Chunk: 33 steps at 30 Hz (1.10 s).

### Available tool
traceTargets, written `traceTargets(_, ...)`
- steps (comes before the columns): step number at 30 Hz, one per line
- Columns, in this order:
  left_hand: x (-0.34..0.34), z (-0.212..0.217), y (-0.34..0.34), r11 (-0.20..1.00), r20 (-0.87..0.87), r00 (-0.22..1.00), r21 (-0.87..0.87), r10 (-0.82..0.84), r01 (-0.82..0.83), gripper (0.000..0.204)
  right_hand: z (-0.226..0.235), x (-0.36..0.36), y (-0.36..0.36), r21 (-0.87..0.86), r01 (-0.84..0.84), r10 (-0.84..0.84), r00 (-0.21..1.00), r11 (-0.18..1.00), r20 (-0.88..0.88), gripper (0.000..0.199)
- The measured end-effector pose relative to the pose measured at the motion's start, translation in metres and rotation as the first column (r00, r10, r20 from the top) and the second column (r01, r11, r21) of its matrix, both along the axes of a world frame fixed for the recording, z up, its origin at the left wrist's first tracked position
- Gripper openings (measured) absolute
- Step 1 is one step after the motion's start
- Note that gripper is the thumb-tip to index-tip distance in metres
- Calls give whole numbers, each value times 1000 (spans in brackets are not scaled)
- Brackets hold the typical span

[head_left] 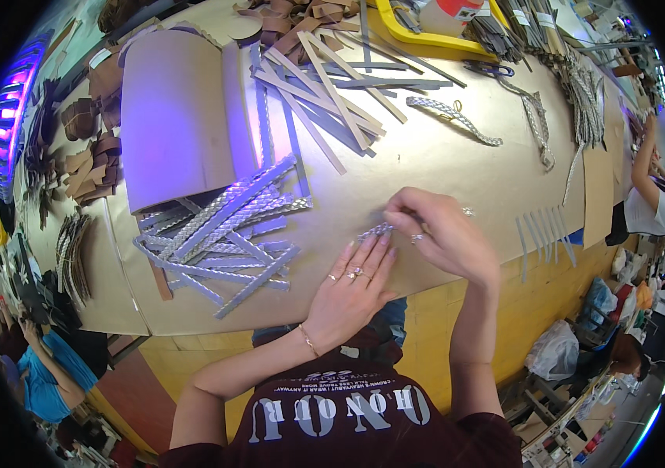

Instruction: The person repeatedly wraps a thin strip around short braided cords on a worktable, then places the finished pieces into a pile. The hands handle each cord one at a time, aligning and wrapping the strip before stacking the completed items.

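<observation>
A silvery braided strip lies on the table in front of me, partly hidden under my hands. My left hand is laid flat, with its outstretched fingertips touching the strip's near side. Above the strip my right hand is closed in a pinch, thumb and forefinger together. What sits between those fingers is too small and blurred to make out. A short braided end shows beyond the right hand. To the left lies a heap of silvery braided strips.
A large curved tan sheet stands behind the heap. Flat beige and grey strips lie further back, near a yellow tray. Looped braids and thin grey strips are at the right. Other people work at both sides.
</observation>
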<state>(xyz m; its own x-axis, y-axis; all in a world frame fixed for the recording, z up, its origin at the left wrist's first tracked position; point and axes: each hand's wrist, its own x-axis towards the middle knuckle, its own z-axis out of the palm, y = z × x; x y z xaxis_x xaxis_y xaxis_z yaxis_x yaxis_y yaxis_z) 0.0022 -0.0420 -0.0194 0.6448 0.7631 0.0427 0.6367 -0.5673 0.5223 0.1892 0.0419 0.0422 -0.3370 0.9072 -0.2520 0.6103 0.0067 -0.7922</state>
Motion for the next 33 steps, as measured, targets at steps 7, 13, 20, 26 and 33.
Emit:
traceTargets(7, -25, -5, 6, 999, 0, 1000, 46, 14, -14, 57, -11, -7, -8, -57, -100, 109, 978, 993, 180, 19)
traceTargets(13, -30, -5, -3, 992, 27, 993, 28, 119, -120, 54, -14, -10, -1, -40, -133, 139, 956, 990, 259, 17)
traceTargets(20, -33, -9, -9, 985, 78, 987, 92, 142, -149, 42, -12, -15, 0, -22, -157, 157, 939, 987, 305, 18)
traceTargets(26, -34, -2, -9, 965, 101, 973, 144, 208, -221, 39, -11, -16, 1, -57, -162, 172, 928, 985, 330, 18)
traceTargets(33, -22, 3, 1, 946, 93, 956, 144, 279, -290, 49, -11, -17, 0, -18, -157, 154, 934, 987, 322, 19)
